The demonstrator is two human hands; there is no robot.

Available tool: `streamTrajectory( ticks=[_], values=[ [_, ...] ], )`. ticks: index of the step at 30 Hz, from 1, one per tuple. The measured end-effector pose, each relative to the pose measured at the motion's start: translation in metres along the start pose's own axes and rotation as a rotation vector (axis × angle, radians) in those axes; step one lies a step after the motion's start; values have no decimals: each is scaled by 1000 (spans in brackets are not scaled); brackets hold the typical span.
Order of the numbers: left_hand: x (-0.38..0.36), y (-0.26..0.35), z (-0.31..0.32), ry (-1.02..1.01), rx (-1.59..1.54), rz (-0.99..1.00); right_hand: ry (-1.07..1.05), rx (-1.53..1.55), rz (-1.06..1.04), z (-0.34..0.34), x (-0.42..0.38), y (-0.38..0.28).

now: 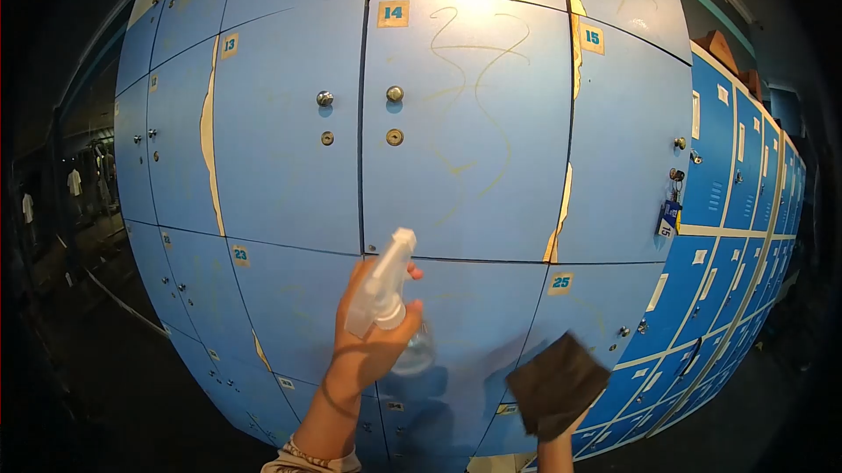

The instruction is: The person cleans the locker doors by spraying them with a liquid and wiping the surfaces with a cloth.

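My left hand (pixel 364 333) is wrapped round a clear spray bottle (pixel 381 284) with a white translucent head, its nozzle pointing up toward the blue locker doors. Lower right, my right hand (pixel 570 427) holds a dark brown cloth (pixel 559 384), which covers most of the fingers. Locker door 14 (pixel 465 149) is above the bottle, with yellowish scribbled lines, a round knob (pixel 395 93) and a lock (pixel 395 136). Whether the cloth touches a door cannot be told.
Door 13 (pixel 281 140) is to the left and door 15 (pixel 623 149) to the right, with keys and a blue tag (pixel 668 219) hanging at its edge. Metal blue lockers (pixel 715 175) stand at the far right. Clothes (pixel 74 182) hang in the dark area at left.
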State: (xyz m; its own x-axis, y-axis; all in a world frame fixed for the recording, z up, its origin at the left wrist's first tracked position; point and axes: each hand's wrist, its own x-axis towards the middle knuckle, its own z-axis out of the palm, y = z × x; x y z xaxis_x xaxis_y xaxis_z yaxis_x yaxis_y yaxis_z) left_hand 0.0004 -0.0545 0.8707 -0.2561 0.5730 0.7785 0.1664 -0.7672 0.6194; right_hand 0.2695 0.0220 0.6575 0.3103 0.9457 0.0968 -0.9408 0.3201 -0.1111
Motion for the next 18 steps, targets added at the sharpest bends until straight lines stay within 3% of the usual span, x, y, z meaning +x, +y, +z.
streamTrajectory(
  ticks=[2,3,5,7,9,10,12,14,15,18],
  values=[
    [-11,-12,-17,-119,197,2,-824,0,-19,8,39,-5],
    [-17,-19,-27,-178,296,7,-754,-178,-216,38,40,-2],
    [-33,-37,-43,-219,201,-60,-627,-746,-730,96,62,14],
    [-52,-49,-58,-237,122,-163,-735,-982,-1324,160,77,45],
    [-71,-55,-71,-230,62,-296,-1051,-1057,-1855,212,61,66],
    [-76,-54,-77,-181,5,-377,-1172,-1334,-2103,221,58,70],
    [-87,-52,-89,-74,-112,-540,-1435,-1571,-2213,224,82,105],
    [-98,-69,-113,-97,97,-550,-1716,-1914,-2021,231,99,125],
    [-103,-80,-127,-105,202,-552,-1785,-1817,-1829,235,101,128],
    [-132,-137,-162,-96,49,-305,-1751,-1706,-2040,261,108,129]
  ],
)
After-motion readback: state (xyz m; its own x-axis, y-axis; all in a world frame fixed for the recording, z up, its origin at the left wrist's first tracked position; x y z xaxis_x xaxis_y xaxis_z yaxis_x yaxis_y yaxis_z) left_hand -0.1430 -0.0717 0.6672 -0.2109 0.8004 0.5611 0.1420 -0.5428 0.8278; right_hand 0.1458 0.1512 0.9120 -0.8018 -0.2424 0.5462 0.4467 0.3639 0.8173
